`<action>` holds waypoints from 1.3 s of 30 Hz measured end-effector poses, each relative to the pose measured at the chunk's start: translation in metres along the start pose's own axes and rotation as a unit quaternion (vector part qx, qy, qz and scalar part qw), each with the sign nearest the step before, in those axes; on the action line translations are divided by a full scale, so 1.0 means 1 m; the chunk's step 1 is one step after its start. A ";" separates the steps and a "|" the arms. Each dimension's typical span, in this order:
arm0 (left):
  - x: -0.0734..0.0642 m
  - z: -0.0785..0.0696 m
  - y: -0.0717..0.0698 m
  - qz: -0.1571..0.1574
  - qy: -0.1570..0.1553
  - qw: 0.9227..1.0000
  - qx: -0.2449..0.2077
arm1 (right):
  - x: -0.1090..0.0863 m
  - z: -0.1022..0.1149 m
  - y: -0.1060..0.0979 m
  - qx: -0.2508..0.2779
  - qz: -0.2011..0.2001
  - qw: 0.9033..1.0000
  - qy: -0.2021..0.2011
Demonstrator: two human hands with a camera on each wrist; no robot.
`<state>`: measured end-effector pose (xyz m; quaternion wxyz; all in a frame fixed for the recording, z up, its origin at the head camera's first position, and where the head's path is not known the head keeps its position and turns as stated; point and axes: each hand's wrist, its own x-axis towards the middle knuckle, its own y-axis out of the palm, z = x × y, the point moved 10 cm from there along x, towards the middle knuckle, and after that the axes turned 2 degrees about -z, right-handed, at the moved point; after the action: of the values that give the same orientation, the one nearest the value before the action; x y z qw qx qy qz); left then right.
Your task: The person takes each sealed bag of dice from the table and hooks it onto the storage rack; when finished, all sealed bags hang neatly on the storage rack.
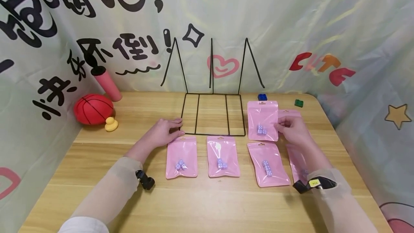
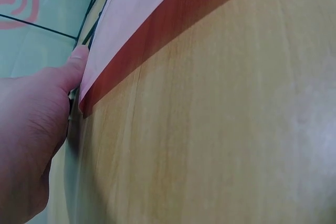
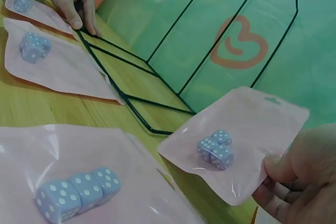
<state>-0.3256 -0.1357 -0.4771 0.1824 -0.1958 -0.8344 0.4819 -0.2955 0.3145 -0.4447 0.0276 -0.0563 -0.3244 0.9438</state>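
My right hand point(image 1: 295, 129) pinches the right edge of a pink zip bag point(image 1: 262, 112) between thumb and fingers. Three lilac dice point(image 3: 216, 150) show through its clear front, and in the right wrist view it tilts up off the table. At the left front corner of a black wire rack point(image 1: 213, 134), my left hand point(image 1: 163, 131) grips the bar with thumb and fingers. The rack has upright hooks along its back. Just in front of the left thumb lies another pink bag with dice point(image 1: 182, 154); the left wrist view shows only part of it.
More dice bags lie along the front: one at the middle point(image 1: 224, 154), one at the right point(image 1: 268, 164), and others partly under my right arm. Blue point(image 1: 262, 97) and green point(image 1: 299, 103) bricks sit behind. A red ball point(image 1: 93, 109), yellow duck point(image 1: 111, 124) and pink cylinder point(image 1: 109, 85) stand left.
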 end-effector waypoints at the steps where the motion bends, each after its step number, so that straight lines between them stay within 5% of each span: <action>1: 0.000 0.000 0.000 -0.001 0.001 1.000 0.000 | -0.002 0.002 -0.002 -0.004 -0.003 1.000 -0.005; 12: -0.001 0.000 -0.001 -0.007 0.006 1.000 -0.012 | -0.022 0.032 -0.019 0.048 -0.057 0.995 -0.071; 25: -0.001 0.002 0.000 -0.004 -0.006 1.000 -0.015 | -0.048 0.079 -0.022 0.077 -0.051 0.986 -0.136; 39: -0.002 0.003 0.001 0.005 -0.022 1.000 -0.020 | -0.074 0.132 -0.034 0.125 -0.080 0.961 -0.235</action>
<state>-0.3251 -0.1382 -0.4795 0.1575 -0.1925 -0.8469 0.4700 -0.2375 0.2544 -0.3140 0.0326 0.1972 -0.2044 0.9583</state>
